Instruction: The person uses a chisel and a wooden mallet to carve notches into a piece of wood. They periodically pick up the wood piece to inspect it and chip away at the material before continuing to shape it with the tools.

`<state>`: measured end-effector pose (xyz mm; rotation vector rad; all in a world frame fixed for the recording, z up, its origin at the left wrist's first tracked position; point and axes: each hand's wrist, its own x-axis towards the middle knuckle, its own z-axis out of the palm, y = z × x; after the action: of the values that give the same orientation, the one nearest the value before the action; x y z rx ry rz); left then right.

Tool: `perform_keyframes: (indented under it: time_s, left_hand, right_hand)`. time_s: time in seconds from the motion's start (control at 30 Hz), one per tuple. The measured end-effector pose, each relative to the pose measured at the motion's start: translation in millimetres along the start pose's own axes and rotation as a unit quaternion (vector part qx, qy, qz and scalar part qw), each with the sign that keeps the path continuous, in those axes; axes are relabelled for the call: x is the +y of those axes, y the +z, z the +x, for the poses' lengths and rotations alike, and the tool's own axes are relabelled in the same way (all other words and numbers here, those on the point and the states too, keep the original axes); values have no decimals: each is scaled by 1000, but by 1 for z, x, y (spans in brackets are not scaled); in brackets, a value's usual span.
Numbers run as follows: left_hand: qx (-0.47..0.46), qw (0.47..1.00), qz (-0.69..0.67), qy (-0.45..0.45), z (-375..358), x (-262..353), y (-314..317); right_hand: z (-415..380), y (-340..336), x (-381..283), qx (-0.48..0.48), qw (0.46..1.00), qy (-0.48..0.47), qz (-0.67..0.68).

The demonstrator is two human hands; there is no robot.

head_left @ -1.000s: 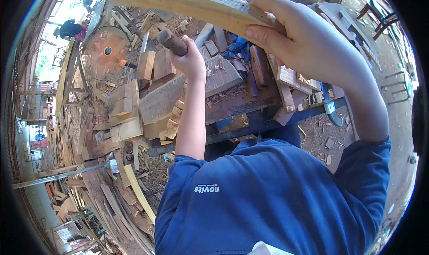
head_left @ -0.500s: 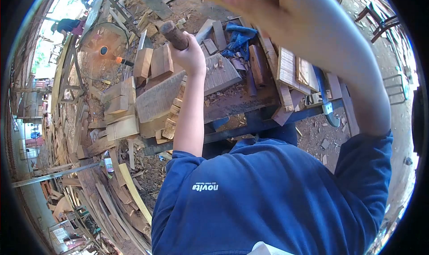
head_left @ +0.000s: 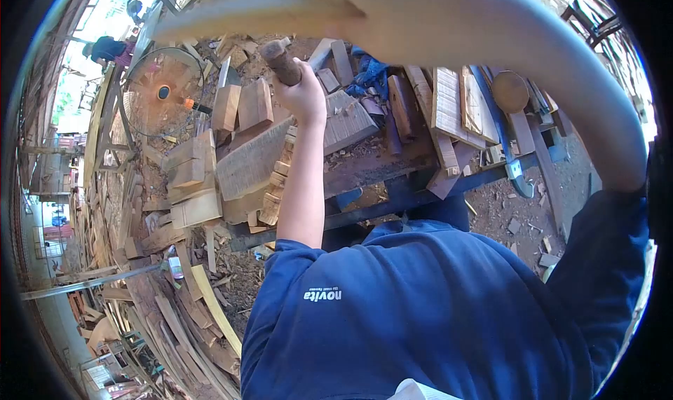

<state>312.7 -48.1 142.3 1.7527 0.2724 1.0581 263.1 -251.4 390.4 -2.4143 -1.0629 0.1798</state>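
My left hand [head_left: 304,97] is wrapped round the thick brown handle of a chisel [head_left: 282,61], its worn butt end pointing up. The blade is hidden below the fist. Close to the camera, my right hand [head_left: 371,11] is raised and blurred, closed round a long tan wooden stick [head_left: 245,16]. That stick reaches left above the chisel, apart from it. Under my left forearm is a notched piece of wood [head_left: 277,183], partly hidden. It lies against a wide grey board [head_left: 249,163] on the bench.
Wood blocks [head_left: 254,106] stand behind the board. A blue cloth [head_left: 370,74], a blue-handled saw [head_left: 515,172] and a round wooden piece [head_left: 510,92] are to the right. An orange-centred fan [head_left: 163,92] stands at left. Offcuts [head_left: 175,309] cover the ground; a person [head_left: 109,48] is far off.
My right arm has swung right and down in view, and more of the stick now shows across the top. The round wooden piece has come into sight. My left hand keeps its hold.
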Motion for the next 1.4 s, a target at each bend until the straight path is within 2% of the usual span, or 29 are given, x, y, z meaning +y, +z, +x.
perform_keyframes:
  time_s: [0.07, 0.13, 0.2, 0.33, 0.43, 0.5, 0.57, 0.6, 0.7, 0.77, 0.8, 0.87, 0.97, 1.0, 1.03, 1.1, 1.13, 1.17, 1.2, 1.27, 1.3, 1.33, 1.37, 1.4]
  left_hand:
    - [-3, 1000, 3, -31, 4, -7, 0]
    - [1, 1000, 14, -24, 3, 2, -2]
    - [5, 1000, 27, -16, 2, 4, -4]
    - [12, 1000, -7, -10, 3, -2, -5]
    - [20, 999, -31, -15, 5, -2, -1]
    - [28, 998, -41, -25, 8, -4, -4]
    - [35, 995, 10, -89, 16, -11, -7]
    - [36, 995, 11, -90, 19, -16, -7]
    - [29, 991, -52, -116, 22, -26, -5]
    - [38, 998, -16, -56, 18, -23, -4]
    - [41, 997, -17, -58, 15, -24, -1]
    - [33, 996, -56, 53, 10, -31, 0]
    - [39, 995, -84, 38, 9, -35, 0]
    - [80, 994, -53, 47, 12, -35, 1]
    - [79, 995, -53, 45, 17, -48, -1]
    - [42, 983, -132, -123, 31, -70, -11]
    - [26, 954, -223, -196, 25, -26, -23]
    - [42, 939, -282, -192, 27, -23, -30]
    - [51, 914, -325, -237, 30, -22, -41]
    - [94, 868, -388, -294, 36, -25, -65]
    - [99, 853, -408, -310, 38, -29, -79]
    - [100, 854, -396, -323, 39, -26, -95]
    - [103, 854, -383, -337, 39, -18, -113]
    - [66, 861, -362, -352, 37, -13, -133]
  right_hand:
    - [-3, -11, -11, 89, 996, -31, -2]
    - [-4, -9, -16, 173, 983, -58, -13]
    - [3, 11, -5, 195, 977, -66, -47]
    - [20, 66, 26, 65, 989, -8, -133]
    - [14, 56, 24, 85, 989, -34, -112]
    - [10, 26, 9, 42, 997, -32, -47]
    - [6, 3, -15, 87, 995, -47, -18]
    - [6, -2, -22, 121, 991, -57, -19]
    - [14, 11, -20, 184, 978, -78, -59]
    - [28, 42, -4, 136, 983, -62, -110]
    - [33, 60, 3, 97, 985, -48, -131]
    - [36, 70, 8, 26, 989, -28, -144]
    - [18, 34, -1, -17, 995, -48, -92]
    - [14, 24, -7, -26, 995, -57, -76]
    - [4, 17, -15, -21, 998, -37, -41]
    - [-12, 4, -29, -9, 1000, -4, 25]
    - [-13, 6, -24, -8, 999, 0, 41]
    - [-14, 9, -19, -6, 998, 4, 57]
    - [-13, 23, 2, 65, 989, -50, 121]
    - [-21, 44, 22, 131, 968, -108, 186]
    - [-34, 53, 19, 160, 975, -29, 151]
    - [-43, 66, 22, 170, 967, 32, 185]
    - [-52, 79, 25, 182, 954, 91, 221]
    - [-58, 98, 33, 172, 921, 133, 324]
